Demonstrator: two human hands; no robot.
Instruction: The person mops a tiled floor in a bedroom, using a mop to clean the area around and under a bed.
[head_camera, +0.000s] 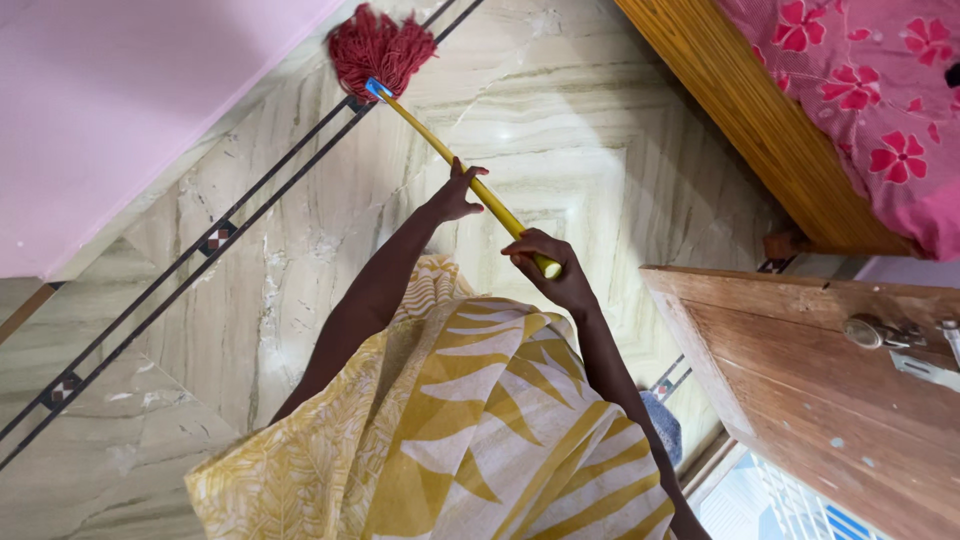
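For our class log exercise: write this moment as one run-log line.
left hand: grips yellow mop handle | right hand: grips handle end | red mop head: on marble floor near wall

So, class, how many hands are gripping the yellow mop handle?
2. The left hand grips midway along the yellow mop handle; the right hand holds its near end. None seem hidden.

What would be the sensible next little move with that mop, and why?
Probably a short pull of the mop head back toward the person, away from the pink wall. The red strands already lie against the foot of the wall at the floor's dark inlay border, so there is no room to push further. The left hand and right hand both grip the yellow handle, ready to draw it back.
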